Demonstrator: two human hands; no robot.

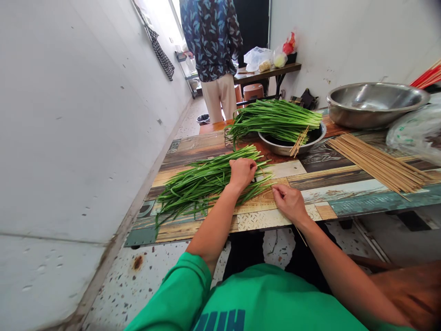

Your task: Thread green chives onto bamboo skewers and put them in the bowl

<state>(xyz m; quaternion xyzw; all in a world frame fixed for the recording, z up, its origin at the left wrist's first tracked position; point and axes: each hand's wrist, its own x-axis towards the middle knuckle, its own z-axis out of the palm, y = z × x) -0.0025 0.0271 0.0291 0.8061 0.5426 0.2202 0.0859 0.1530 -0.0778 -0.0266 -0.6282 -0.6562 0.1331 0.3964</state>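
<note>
A loose pile of long green garlic chives (203,181) lies on the patterned table, pale stem ends toward the right. My left hand (243,172) rests over the stem end of this pile, fingers closed on some of the chives. Just to the right and nearer the table's front edge, my right hand (289,201) is closed around a thin bamboo skewer (301,236), whose rear end sticks out below the wrist. The skewer's front end is hard to make out beside the stems. Behind, more chives (275,117) lie across a metal bowl (280,149) with several skewers at its rim.
A fan of bamboo skewers (379,162) lies on the table (255,219) at right. Beyond it stand a large steel basin (375,120) and a clear plastic bag (416,131). A person (213,50) stands near a back table (289,69) holding bags. A white wall (69,115) runs along the left.
</note>
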